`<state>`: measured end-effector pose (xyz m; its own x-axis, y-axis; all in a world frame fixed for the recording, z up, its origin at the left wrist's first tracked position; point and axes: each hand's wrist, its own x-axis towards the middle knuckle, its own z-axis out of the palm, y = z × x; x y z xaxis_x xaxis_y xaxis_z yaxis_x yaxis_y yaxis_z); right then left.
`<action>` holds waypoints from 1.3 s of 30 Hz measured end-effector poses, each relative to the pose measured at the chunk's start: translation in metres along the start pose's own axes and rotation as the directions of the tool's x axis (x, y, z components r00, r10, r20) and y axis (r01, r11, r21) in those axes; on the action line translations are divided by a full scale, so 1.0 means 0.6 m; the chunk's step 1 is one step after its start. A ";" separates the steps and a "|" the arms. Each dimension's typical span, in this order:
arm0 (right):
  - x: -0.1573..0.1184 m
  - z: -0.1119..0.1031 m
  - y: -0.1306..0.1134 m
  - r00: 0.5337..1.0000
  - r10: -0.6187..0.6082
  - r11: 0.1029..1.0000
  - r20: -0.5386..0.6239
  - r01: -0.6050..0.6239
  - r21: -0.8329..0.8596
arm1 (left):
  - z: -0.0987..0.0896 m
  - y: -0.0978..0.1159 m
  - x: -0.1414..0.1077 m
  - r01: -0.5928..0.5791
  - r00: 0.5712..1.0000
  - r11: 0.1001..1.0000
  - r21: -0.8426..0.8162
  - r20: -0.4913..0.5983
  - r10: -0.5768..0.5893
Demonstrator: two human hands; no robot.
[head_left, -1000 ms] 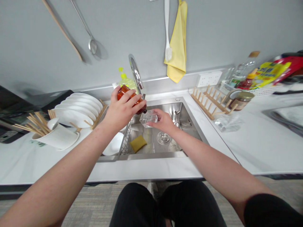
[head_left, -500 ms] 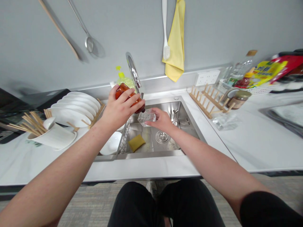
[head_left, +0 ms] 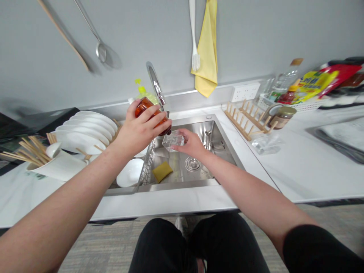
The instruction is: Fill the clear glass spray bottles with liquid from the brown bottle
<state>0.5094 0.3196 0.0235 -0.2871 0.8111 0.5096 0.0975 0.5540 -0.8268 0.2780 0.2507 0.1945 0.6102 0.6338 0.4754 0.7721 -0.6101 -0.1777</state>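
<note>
My left hand (head_left: pixel 142 125) is wrapped round an amber bottle (head_left: pixel 146 107), which tilts down to the right. The bottle's dark neck hangs just over a small clear plastic box (head_left: pixel 169 142). Thumb and fingers of my right hand (head_left: pixel 191 144) grip that box by its right side, above the sink (head_left: pixel 182 170). Whether any liquid leaves the bottle I cannot make out. A yellow sponge (head_left: pixel 162 172) lies on the sink floor, left of the drain (head_left: pixel 192 163). Behind the bottle rises the chrome tap (head_left: pixel 155 81).
White plates (head_left: pixel 85 131) stand racked at the left, beside a holder (head_left: pixel 64 167) of chopsticks. A white bowl (head_left: pixel 131 172) sits in the wire basket. Right of the sink are a wooden rack (head_left: pixel 247 121), a jar (head_left: pixel 281 118) and a crumpled clear bag (head_left: pixel 267 144). A soap pump bottle (head_left: pixel 142 91) stands behind.
The whole view has shifted slightly, so things appear a little further left. Both hands keep their holds, with the bottle still tilted over the box.
</note>
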 end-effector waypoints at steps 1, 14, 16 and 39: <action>0.000 0.000 0.000 1.000 0.002 1.000 -0.002 -0.002 -0.003 | 0.001 0.000 -0.001 0.009 1.000 1.000 -0.002 -0.010 -0.009; -0.001 0.000 0.000 0.997 0.011 1.000 0.078 -0.012 0.009 | 0.144 0.022 -0.108 0.439 0.810 0.885 -0.158 -0.357 -0.466; 0.001 0.000 0.004 0.996 0.037 0.999 0.084 -0.039 0.020 | 0.172 0.018 -0.118 0.472 0.767 0.842 -0.261 -0.349 -0.538; -0.027 -0.045 -0.097 0.995 0.105 0.952 -0.002 -0.100 0.291 | 0.251 -0.023 -0.149 0.496 0.602 0.487 -0.718 -0.120 -0.790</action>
<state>0.5340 0.2795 0.0698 -0.2735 0.8650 0.4207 -0.1560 0.3917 -0.9068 0.2394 0.2741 0.0250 -0.2640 0.8060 0.5298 0.5517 -0.3243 0.7684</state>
